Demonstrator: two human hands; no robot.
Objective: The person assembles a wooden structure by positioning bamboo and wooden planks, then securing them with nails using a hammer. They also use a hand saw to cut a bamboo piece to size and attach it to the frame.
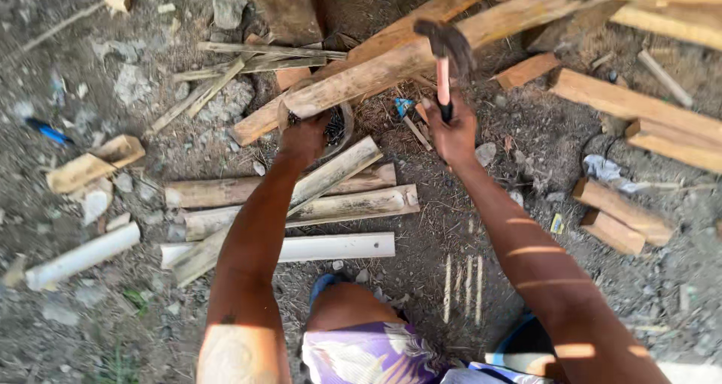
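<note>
My right hand (pixel 451 132) grips a hammer (pixel 444 53) with a red handle and dark claw head, held upright above the ground. My left hand (pixel 304 137) reaches into a round container (pixel 342 128) that holds dark nails, fingers curled inside it; what they hold is hidden. A long wooden plank (pixel 391 64) lies just beyond the container. Several split bamboo slats (pixel 338 203) lie side by side on the dirt under my left forearm, one slat (pixel 331 173) laid diagonally across them.
Loose planks (pixel 639 106) and short wood blocks (pixel 617 218) lie at the right. A white slat (pixel 83 256) and wood offcuts (pixel 90 166) lie left. A blue object (pixel 49 132) rests on the dirt. My knee in patterned cloth (pixel 361 350) is at the bottom.
</note>
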